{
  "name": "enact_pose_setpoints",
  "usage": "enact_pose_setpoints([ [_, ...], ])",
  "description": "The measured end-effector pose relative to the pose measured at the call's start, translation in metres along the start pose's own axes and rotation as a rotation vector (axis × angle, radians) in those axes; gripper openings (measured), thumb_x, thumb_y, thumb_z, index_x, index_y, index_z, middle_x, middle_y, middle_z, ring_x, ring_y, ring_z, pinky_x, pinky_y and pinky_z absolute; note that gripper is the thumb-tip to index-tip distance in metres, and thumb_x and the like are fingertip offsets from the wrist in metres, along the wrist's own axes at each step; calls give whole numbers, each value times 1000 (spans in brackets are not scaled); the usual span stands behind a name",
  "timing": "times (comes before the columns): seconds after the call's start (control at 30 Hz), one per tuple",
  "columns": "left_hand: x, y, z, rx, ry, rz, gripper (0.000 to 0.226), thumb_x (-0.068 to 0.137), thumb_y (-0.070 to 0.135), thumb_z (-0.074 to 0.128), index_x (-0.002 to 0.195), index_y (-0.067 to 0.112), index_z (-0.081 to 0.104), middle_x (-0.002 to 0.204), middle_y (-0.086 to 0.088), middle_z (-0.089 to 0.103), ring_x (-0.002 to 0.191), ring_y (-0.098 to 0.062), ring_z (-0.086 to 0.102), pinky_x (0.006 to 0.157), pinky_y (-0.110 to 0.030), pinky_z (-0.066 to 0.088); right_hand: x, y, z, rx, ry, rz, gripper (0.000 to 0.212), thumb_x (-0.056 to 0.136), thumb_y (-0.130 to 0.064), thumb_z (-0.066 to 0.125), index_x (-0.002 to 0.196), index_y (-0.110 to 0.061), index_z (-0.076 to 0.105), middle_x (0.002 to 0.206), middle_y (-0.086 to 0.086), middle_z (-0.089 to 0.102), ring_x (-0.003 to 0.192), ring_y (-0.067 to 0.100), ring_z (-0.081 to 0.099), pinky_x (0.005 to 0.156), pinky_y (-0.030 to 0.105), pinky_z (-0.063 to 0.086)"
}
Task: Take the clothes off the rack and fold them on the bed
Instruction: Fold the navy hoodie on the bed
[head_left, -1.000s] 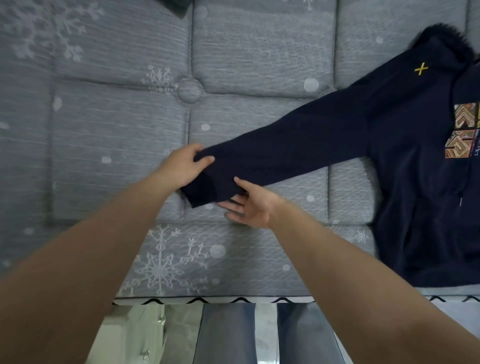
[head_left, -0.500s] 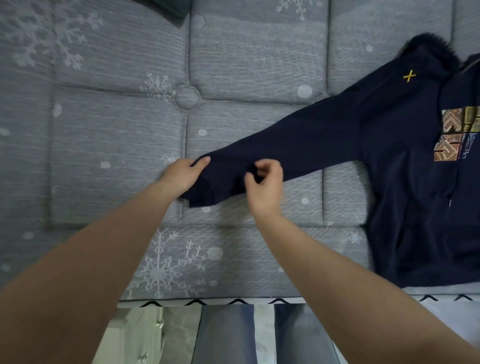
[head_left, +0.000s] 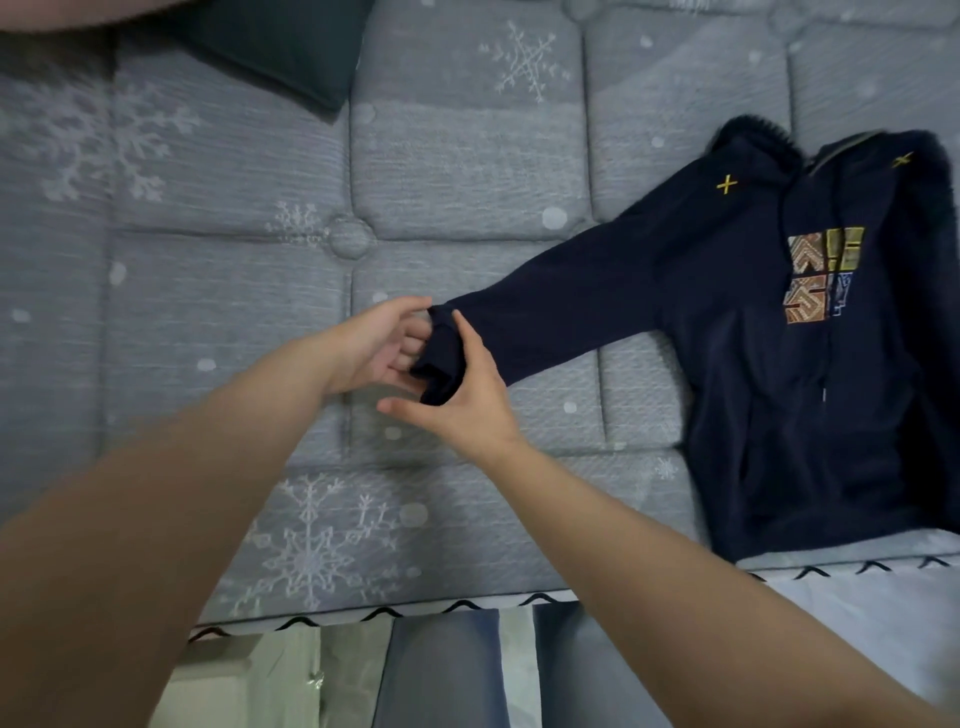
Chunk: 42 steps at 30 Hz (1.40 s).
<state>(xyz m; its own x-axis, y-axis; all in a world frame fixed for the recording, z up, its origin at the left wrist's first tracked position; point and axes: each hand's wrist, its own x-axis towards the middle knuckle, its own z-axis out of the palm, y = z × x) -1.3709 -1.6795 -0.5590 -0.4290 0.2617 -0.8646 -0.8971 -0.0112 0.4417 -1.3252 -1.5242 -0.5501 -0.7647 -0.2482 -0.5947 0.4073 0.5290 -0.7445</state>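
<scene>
Two bare arms are stretched out over the bed (head_left: 467, 171), which is covered in grey quilted cloth with white snowflakes. At the far left top, a dark pillow (head_left: 280, 57) is seen lying on the bed. Next, near the middle, the left hand (head_left: 382, 345) is held at the end of the sleeve (head_left: 550, 312), and its fingers are curled around the cuff (head_left: 439, 364). Just beside it, the right hand (head_left: 462, 400) is pressed on the same cuff, which is pinched between its thumb and fingers, while one finger is pointed out to the left. To the right, the dark blue hoodie (head_left: 810, 364) is laid flat on the bed, front side up, with a square coloured picture (head_left: 821, 275) on its chest and a small yellow cross (head_left: 726, 184) on the shoulder
</scene>
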Motion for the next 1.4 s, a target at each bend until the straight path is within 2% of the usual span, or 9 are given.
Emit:
enact_pose_setpoints([
  [0.17,-14,30,18,-53,-227,-21,63,94,39,29,131,-3,58,124,-24,62,98,-29,62,84,-34,46,-11,-12,-23,80,274,-49,85,72,-34,83,145,-34,39,136,-8,55,124,7,53,107,35,47],
  [0.33,-19,43,48,60,-145,100,45,90,21,33,114,5,68,116,-15,71,110,-28,67,97,-37,50,-25,-18,-57,344,278,6,59,94,3,51,147,-24,49,142,-5,56,130,7,50,114,29,40],
  [0.5,-18,51,69,190,-100,136,36,98,24,40,117,14,68,116,-6,73,110,-22,68,96,-35,51,-33,-13,-104,474,172,29,45,102,-7,46,145,-22,51,144,-3,55,136,11,48,119,40,35],
  [0.63,0,56,94,251,161,214,28,98,17,55,126,21,57,119,-5,69,93,-20,70,80,-33,55,-46,-18,-142,568,110,123,36,105,-15,46,138,-27,54,130,-3,62,129,19,55,113,48,41],
  [0.77,16,66,113,678,217,455,74,93,-6,50,153,32,32,153,-14,40,137,-30,44,114,-40,38,-59,-17,-169,634,67,165,33,105,-21,49,137,-17,54,129,6,64,122,25,59,109,52,45],
  [0.93,35,83,148,824,374,535,45,88,-6,45,124,13,64,127,-12,65,121,-28,57,97,-30,42,-65,-8,-200,715,6,166,32,103,-25,53,133,-15,58,132,9,65,123,28,60,108,54,45],
  [1.07,48,94,174,954,498,551,29,91,3,50,115,9,64,117,-18,65,109,-35,58,78,-29,35,-69,8,-243,886,-69,195,39,101,-27,56,137,-14,57,135,12,63,123,34,60,104,61,45],
  [1.23,71,107,211,960,528,494,10,95,13,52,101,15,59,103,-13,64,95,-31,58,74,-31,35,-78,36,-315,1095,-127,202,38,103,-24,49,137,-8,55,134,16,63,122,39,60,100,66,46],
  [1.4,91,128,266,948,613,523,21,98,15,55,114,9,68,113,-13,69,106,-30,61,80,-28,38,-82,80,-397,1268,-193,194,45,103,-25,46,143,-7,49,140,19,58,129,44,54,108,72,34],
])
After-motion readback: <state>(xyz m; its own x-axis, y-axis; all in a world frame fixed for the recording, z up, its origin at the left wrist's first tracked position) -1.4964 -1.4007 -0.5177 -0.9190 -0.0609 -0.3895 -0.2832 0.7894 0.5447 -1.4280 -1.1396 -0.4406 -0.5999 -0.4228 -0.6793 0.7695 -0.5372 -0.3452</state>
